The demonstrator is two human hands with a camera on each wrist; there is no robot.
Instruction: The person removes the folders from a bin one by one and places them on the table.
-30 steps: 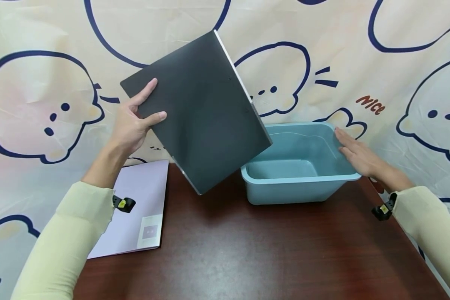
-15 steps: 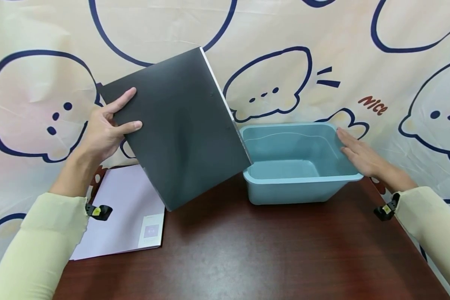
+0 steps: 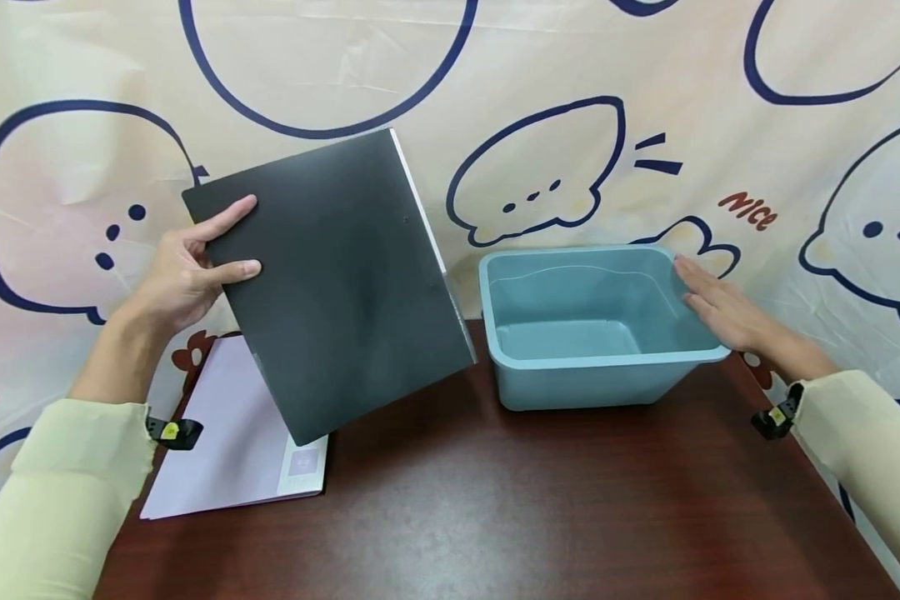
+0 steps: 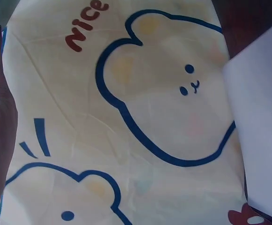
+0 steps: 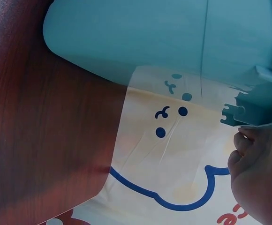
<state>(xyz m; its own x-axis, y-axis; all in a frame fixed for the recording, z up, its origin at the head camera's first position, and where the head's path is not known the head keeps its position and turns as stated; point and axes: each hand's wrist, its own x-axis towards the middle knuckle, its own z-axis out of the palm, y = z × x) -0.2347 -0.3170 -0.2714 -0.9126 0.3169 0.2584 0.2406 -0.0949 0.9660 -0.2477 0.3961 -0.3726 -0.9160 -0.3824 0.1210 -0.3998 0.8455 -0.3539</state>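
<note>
With thumb and index finger on its near face, my left hand [image 3: 172, 279] holds up a large, flat, black book-like item [image 3: 337, 292] with a thin white edge. The rest of that hand's fingers are hidden behind it. The item tilts above the table and partly covers a lavender booklet [image 3: 225, 442] with a pale label. To the right stands an open light blue plastic bin [image 3: 570, 362]. My right hand [image 3: 731, 312] grips the bin's right rim, with curled fingertips [image 5: 241, 143] under the rim in the right wrist view.
A dark reddish-brown wooden table [image 3: 495, 508] carries the bin and booklet. Behind it hangs a cream cloth [image 3: 532, 50] printed with blue cartoon outlines. Past the bin, the table's right edge [image 3: 817, 492] slants toward the camera.
My left hand has carried the black book-like item left and down, away from the bin and over the lavender booklet. It hangs somewhat more upright. My right hand stays at the rim.
</note>
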